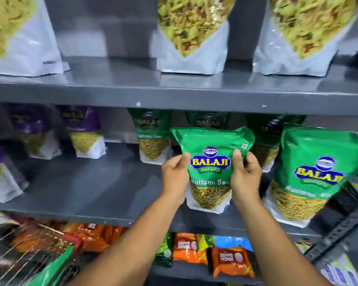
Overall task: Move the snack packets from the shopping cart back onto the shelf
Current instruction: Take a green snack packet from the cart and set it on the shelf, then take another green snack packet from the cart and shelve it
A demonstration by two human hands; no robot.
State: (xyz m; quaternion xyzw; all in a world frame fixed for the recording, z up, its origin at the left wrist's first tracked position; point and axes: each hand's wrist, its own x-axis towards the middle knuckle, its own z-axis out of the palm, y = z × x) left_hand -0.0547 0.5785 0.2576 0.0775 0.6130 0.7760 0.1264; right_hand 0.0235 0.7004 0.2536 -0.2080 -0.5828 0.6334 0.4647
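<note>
A green Balaji Ratlami Sev packet point(212, 141) stands upright at the front of the grey middle shelf point(91, 182). My left hand point(175, 178) grips its left side and my right hand point(245, 178) grips its right side, thumbs on the front. The wire shopping cart point(29, 254) with a red rim is at the lower left, and a green packet point(56, 269) lies in it.
More green packets point(310, 172) stand to the right and behind. Purple packets point(83, 131) stand at the left of the same shelf. Large clear-window packets point(192, 34) fill the upper shelf. Orange packets point(232, 263) lie on the lower shelf.
</note>
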